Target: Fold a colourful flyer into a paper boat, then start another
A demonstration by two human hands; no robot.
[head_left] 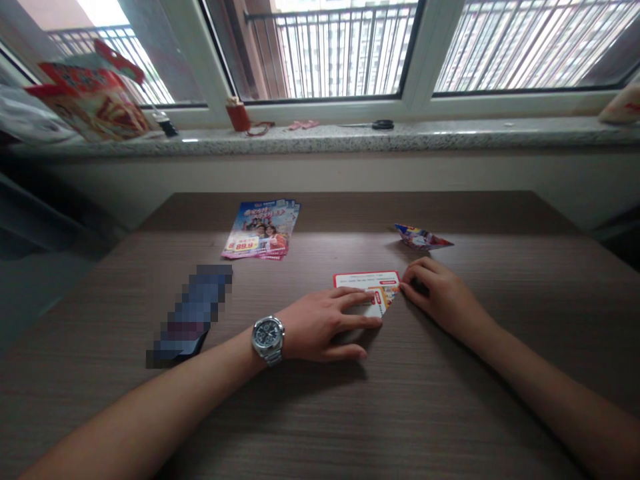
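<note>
One paper (363,279): we should press it flat under our spread left hand (320,325), right hand (443,295) pinching its corner alongside.

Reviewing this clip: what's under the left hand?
A printed paper lies under the left hand; its red-edged far strip and right part show. The fingers cover the rest, so how far it reaches beneath can't be seen.

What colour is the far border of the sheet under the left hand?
The far border of the sheet is red, best seen in the head view.
</note>
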